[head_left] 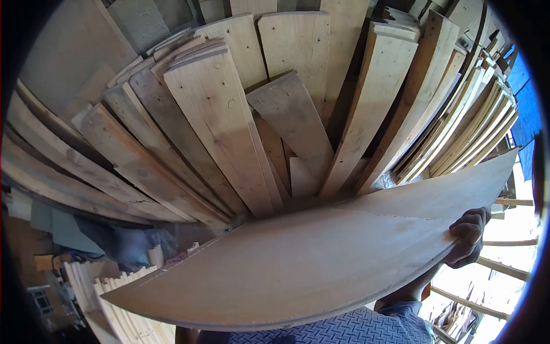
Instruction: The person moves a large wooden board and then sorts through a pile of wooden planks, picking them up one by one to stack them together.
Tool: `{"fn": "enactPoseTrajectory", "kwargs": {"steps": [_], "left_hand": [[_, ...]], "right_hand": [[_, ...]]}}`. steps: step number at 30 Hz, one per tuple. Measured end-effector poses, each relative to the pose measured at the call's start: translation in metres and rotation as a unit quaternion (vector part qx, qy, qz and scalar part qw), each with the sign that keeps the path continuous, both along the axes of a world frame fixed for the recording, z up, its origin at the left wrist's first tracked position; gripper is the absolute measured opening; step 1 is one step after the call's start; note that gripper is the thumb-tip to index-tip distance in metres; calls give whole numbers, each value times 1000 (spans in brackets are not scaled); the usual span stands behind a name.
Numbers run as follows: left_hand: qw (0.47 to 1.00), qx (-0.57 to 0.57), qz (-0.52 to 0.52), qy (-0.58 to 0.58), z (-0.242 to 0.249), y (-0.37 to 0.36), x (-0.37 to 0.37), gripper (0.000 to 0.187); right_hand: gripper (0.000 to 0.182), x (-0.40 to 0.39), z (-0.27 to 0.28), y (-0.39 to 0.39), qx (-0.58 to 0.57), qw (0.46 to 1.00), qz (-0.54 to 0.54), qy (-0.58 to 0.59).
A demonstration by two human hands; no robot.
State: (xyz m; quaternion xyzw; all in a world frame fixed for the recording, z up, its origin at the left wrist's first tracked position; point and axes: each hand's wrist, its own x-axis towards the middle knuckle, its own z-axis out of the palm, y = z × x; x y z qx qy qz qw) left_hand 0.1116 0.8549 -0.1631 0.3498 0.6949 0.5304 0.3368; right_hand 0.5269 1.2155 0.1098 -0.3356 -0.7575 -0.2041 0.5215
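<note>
A broad, pale sheet of plywood (pixel 275 264) spans the lower part of the view, its edges bowed by the wide lens. My right hand (pixel 470 238) is closed around its right edge, knuckles outward. A thin ragged line crosses the sheet's surface toward the upper right, where a further pale panel part (pixel 447 186) extends. At the bottom left, a small bit of what looks like my left arm shows under the sheet's near edge. The fingers of my left hand are hidden beneath the sheet.
Several long wooden planks (pixel 217 109) lean side by side beyond the sheet. Bundled thin strips (pixel 475 132) stand at the right, near a blue tarp (pixel 521 97). Stacked pale wood pieces (pixel 123 304) lie at lower left, beside crumpled plastic (pixel 137 246).
</note>
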Motion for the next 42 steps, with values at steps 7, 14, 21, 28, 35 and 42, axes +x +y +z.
{"fn": "enactPoseTrajectory", "kwargs": {"steps": [7, 14, 21, 28, 35, 42], "left_hand": [[996, 68, -54, 5, 7, 56, 16, 45], [983, 152, -105, 8, 17, 122, 38, 39], [967, 18, -228, 115, 49, 188, 74, 40], [917, 87, -304, 243, 41, 231, 107, 23], [896, 78, -382, 210, 47, 235, 113, 39], [868, 77, -443, 211, 56, 232, 109, 41]], "right_hand": [[38, 7, 20, 35, 54, 991, 115, -39], [43, 72, 55, 97, 46, 980, 119, 154], [44, 231, 60, 215, -44, 981, 45, 186], [48, 294, 30, 255, -78, 962, -45, 259], [49, 310, 29, 245, -123, 951, -26, 283], [54, 343, 26, 228, -190, 940, -37, 281]]}}
